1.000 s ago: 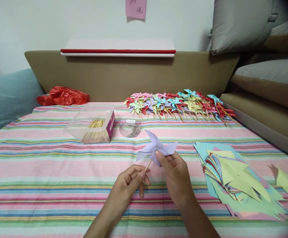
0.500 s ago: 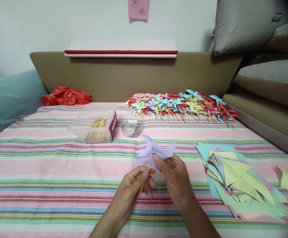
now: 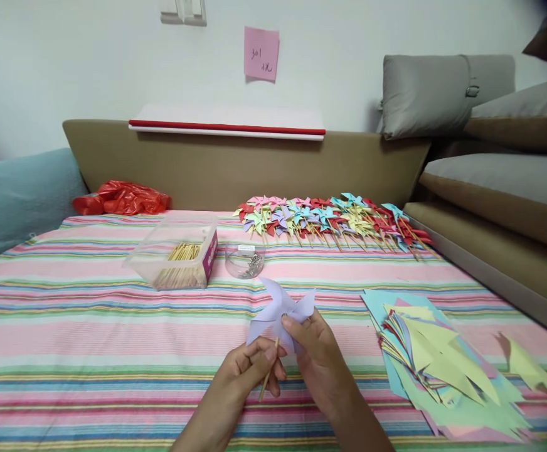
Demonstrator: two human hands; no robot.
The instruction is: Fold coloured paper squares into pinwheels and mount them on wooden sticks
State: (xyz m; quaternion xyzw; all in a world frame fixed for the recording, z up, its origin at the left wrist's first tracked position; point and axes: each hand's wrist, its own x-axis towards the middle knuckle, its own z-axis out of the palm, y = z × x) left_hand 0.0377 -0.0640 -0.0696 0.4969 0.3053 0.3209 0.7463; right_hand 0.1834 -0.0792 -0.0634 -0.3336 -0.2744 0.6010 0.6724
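Both hands have closed in since a second ago: the left hand (image 3: 249, 370) pinches the wooden stick (image 3: 268, 375), which now pokes out below its fingers. The right hand (image 3: 318, 358) pinches the lilac paper pinwheel (image 3: 280, 307) at its centre, just above the striped cloth (image 3: 90, 326). The head looks pushed further onto the stick.

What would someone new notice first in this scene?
First, the lilac pinwheel at the centre front, pinched by the right hand while the left hand grips a wooden stick just beneath it. Behind, a long row of finished pinwheels in many colours lies along the far edge of the striped cloth. A stack of cut coloured paper sits to the right.
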